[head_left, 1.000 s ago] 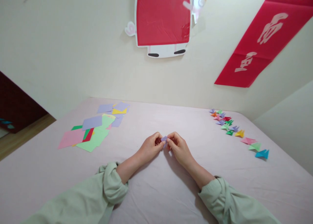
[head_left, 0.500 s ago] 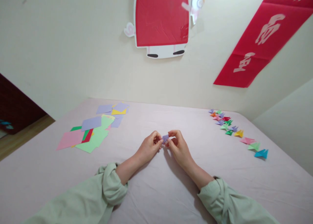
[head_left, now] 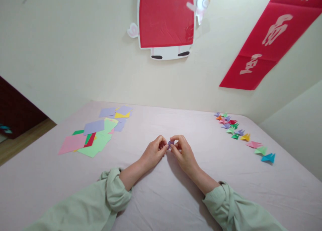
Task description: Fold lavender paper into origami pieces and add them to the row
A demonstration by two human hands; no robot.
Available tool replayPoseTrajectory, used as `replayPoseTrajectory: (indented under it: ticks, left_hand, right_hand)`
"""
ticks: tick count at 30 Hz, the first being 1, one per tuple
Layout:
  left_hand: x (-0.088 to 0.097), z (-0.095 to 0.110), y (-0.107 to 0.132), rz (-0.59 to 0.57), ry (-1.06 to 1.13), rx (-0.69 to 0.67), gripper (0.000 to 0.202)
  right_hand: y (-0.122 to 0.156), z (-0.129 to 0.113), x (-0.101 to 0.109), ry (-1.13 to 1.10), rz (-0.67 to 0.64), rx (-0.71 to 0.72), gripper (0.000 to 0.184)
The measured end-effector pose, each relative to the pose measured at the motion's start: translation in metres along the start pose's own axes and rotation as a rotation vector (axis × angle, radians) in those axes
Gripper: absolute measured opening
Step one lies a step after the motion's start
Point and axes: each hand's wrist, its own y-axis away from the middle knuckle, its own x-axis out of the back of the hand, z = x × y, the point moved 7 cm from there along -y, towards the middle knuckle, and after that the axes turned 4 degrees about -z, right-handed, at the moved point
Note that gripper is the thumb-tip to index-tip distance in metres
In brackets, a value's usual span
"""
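A small folded piece of purple paper (head_left: pixel 170 143) is pinched between my two hands, above the middle of the table. My left hand (head_left: pixel 156 149) grips its left side with thumb and fingertips. On the other side, my right hand (head_left: pixel 183 152) holds it by the right edge, thumb below and index finger on top. The fingers cover much of the paper, so its exact folds are hard to make out.
Loose coloured paper sheets (head_left: pixel 94 127) lie in overlapping piles at the left. Several folded paper figures (head_left: pixel 254 144) form a slanting row along the right side. The pale cloth-covered table (head_left: pixel 156 204) meets a wall (head_left: pixel 75 56) at its far edge.
My right fingers have shifted slightly left over the purple paper. Less of the paper shows now, and it looks turned or folded further. My left hand has barely moved.
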Motion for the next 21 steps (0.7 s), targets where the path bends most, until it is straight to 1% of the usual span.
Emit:
replayPoseTrajectory:
  ticks: [7,13,21]
  left_hand:
    - [0.0010,0.0032,0.0004,0.006,-0.016,0.001,0.013]
    - [0.0010,0.0031,-0.0005,0.009,-0.043,0.011,0.012]
    - [0.0032,0.0067,0.0000,0.028,-0.093,-0.020,0.009]
  right_hand:
    - [-0.0007,-0.0014,-0.0010,-0.004,-0.015,-0.015,0.011]
    - [-0.0008,0.0036,-0.0018,-0.011,-0.010,-0.007,0.004]
    - [-0.0012,0.0051,-0.0027,-0.050,-0.031,-0.033,0.008]
